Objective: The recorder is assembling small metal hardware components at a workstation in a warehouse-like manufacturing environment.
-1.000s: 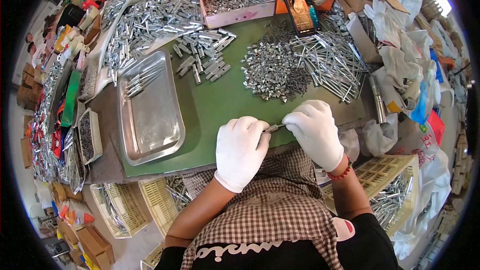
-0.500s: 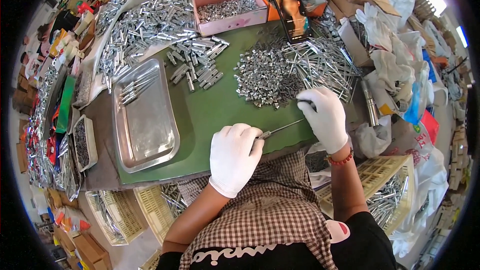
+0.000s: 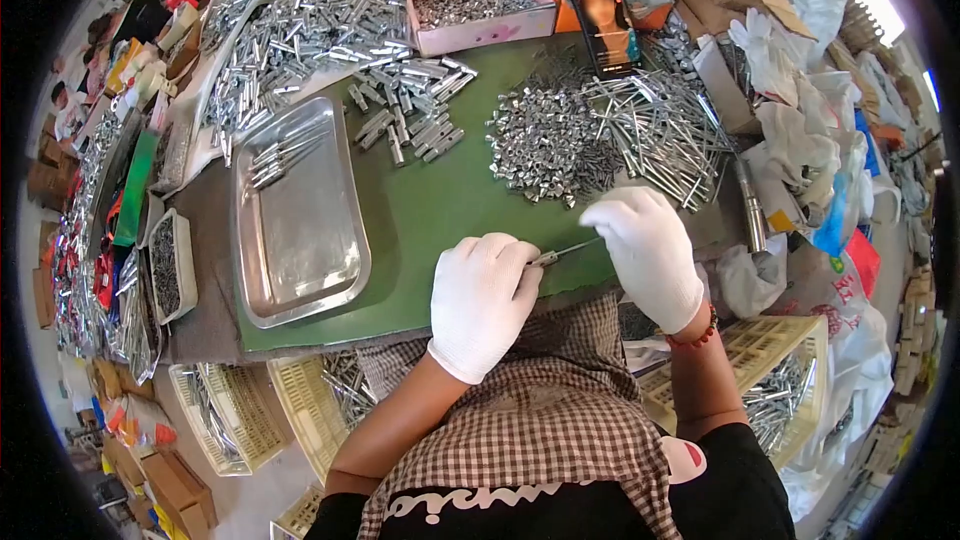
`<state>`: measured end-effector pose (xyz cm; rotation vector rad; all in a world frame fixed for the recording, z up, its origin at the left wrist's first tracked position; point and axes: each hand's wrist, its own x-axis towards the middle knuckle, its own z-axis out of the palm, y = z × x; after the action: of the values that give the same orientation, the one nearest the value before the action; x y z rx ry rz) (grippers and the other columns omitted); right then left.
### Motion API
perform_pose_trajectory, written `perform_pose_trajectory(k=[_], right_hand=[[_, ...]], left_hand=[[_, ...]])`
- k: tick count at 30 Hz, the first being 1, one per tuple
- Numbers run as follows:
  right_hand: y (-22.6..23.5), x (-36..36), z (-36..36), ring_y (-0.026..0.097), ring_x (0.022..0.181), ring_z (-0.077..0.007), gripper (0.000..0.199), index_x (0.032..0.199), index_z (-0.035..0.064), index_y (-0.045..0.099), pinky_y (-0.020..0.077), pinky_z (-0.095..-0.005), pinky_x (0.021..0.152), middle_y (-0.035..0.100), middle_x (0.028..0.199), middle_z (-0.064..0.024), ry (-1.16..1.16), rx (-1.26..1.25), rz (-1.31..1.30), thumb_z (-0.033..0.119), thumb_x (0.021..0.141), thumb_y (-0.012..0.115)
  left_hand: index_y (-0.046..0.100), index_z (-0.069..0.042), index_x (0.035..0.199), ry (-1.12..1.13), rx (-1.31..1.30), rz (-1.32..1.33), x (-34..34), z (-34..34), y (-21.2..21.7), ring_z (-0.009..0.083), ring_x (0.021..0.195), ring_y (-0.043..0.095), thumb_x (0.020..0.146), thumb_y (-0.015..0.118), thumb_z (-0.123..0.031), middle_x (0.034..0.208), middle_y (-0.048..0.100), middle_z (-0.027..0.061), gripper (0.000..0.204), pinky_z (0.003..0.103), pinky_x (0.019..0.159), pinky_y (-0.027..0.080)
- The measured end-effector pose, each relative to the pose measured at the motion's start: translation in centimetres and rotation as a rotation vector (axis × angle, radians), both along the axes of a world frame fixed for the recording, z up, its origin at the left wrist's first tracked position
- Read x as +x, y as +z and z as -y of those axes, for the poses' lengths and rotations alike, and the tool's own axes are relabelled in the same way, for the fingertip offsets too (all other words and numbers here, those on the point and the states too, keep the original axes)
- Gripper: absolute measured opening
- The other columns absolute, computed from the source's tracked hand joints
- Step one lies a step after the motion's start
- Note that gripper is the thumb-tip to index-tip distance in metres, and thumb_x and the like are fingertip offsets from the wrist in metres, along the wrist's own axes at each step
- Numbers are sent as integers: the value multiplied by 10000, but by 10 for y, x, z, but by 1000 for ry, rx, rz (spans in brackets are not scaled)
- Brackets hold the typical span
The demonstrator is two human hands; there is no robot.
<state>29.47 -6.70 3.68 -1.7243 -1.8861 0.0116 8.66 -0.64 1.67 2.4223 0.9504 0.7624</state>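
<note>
My gloved left hand (image 3: 482, 305) is closed around a small silver metal fitting (image 3: 543, 259), which pokes out past the thumb and fingertips. A thin metal rod (image 3: 576, 248) extends from that fitting toward the right. The rod's far end meets my gloved right hand (image 3: 648, 255), whose thumb and fingers are pinched together; what lies between them is hidden. Just beyond the right hand are a heap of small silver cone-like caps (image 3: 540, 145) mixed with dark little pieces, and a pile of thin metal rods (image 3: 665, 130).
A steel tray (image 3: 300, 250) at left holds several rod assemblies. Behind it lie loose metal sleeves (image 3: 410, 110) and a larger heap (image 3: 300, 35). A pink box (image 3: 480, 35) of small parts and a propped phone (image 3: 602, 25) stand at the back. Crates (image 3: 250, 420) sit below the table edge.
The rod shows less of its length between my hands. My right hand has turned slightly and its fingertips have shifted left; a dark bit seen at them before is no longer visible. The view has shifted slightly.
</note>
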Motion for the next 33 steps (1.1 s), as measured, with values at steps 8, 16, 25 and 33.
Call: perform_pose_trajectory(k=[8, 16, 25, 33], right_hand=[[-7, -21, -5, 661, 823, -285, 179, 972, 115, 668, 496, -403, 814, 694, 837, -48, 161, -18, -188, 33, 813, 679], [9, -33, -12, 582, 712, -237, 232, 1001, 58, 618, 480, -381, 729, 532, 697, -29, 332, -28, 265, 116, 777, 637], [-2, -31, 9, 638, 815, -229, 335, 1118, 26, 637, 526, -375, 830, 650, 860, -57, 223, 135, 174, 76, 787, 626], [-4, 10, 43, 670, 1016, -295, 280, 1095, 63, 710, 490, -413, 934, 729, 1075, -94, -330, 91, 98, 61, 816, 728]], left_hand=[[673, -102, 901, -14, -19, 3, 0, -1, -1, 328, 830, 616, 776, 747, -102, 886, 651, 87, 145, 440, 749, 459], [611, -73, 865, -30, 15, -37, -2, -2, -2, 353, 782, 586, 770, 732, -89, 845, 610, 110, 155, 466, 702, 441], [629, -83, 891, -24, 38, 53, 0, 0, -4, 343, 819, 603, 778, 737, -92, 871, 623, 103, 157, 454, 740, 455], [722, -105, 1022, -1, 15, -32, 0, 1, 2, 322, 860, 616, 783, 726, -119, 922, 636, 80, 239, 435, 791, 474]])
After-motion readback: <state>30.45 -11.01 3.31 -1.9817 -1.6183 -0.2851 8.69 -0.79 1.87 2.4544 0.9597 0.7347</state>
